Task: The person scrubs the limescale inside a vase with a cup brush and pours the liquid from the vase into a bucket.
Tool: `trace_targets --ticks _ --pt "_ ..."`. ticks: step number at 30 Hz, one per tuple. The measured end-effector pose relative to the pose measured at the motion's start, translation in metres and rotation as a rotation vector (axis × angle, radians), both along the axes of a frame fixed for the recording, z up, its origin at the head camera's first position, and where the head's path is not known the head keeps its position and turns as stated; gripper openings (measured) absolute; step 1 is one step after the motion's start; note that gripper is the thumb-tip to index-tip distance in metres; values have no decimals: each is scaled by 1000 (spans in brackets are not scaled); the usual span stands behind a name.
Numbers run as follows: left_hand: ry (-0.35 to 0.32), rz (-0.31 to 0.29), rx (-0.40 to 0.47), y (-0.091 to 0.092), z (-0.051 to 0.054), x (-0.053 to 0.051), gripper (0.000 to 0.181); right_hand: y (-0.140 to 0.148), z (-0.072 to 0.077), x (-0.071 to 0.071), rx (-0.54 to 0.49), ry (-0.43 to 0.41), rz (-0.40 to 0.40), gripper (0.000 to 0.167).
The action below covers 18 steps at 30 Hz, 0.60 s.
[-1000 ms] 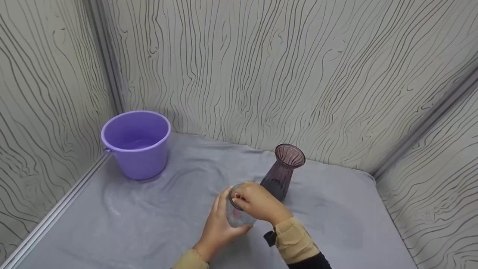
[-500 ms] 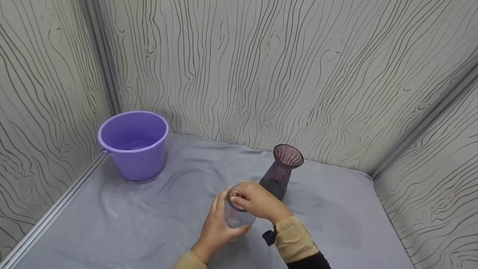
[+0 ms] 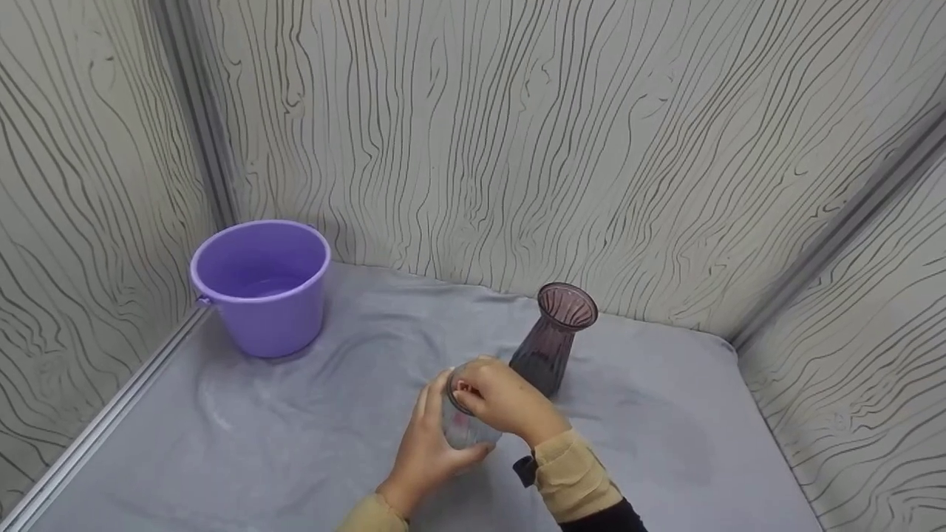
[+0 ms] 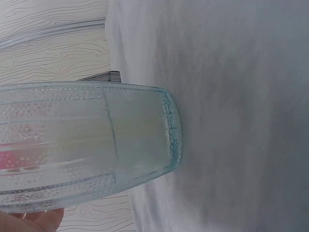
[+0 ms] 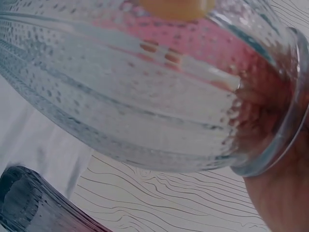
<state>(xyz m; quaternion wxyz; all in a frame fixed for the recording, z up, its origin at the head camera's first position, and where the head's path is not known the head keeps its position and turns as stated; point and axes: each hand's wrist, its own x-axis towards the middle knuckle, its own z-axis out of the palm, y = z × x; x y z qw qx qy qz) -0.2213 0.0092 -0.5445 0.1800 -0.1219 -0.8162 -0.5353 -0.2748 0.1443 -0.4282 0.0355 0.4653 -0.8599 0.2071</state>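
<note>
My left hand [image 3: 429, 447] grips a clear, ribbed glass vase [image 3: 469, 434] round its side, with the thumb at the front. The vase leans, mouth up; whether its base [image 4: 174, 130] touches the cloth I cannot tell. At the mouth, my right hand [image 3: 510, 395] has its curled fingers inside the rim. They hold a long pink tool [image 5: 212, 41] with a yellow part [image 5: 178, 7], seen blurred through the textured glass; its exact kind is unclear. Just behind the right hand stands a purple fluted glass vase [image 3: 550, 340], its lower part partly hidden by that hand.
A purple bucket [image 3: 277, 325] stands at the back left. Wrinkled grey cloth [image 3: 650, 414] covers the table, and wood-grain patterned panels [image 3: 458, 133] rise behind and on both sides. A metal rail [image 3: 111, 414] runs along the left edge.
Both hands stay at the clear vase. The right hand, with its fingers in the mouth, shifts slightly, and the pink patch inside moves a little. The whole head view drifts slightly.
</note>
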Motion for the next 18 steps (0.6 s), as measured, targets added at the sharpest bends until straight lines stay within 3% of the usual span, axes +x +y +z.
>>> trace_targets --ticks 7,14,18 --pt "20 6 -7 -2 0 -1 105 -1 -4 2 -17 65 -16 17" --pt "2 2 4 0 -1 -1 106 0 -4 0 0 101 10 23" --pt "6 4 -1 0 -1 -1 105 1 -3 0 16 74 12 25"
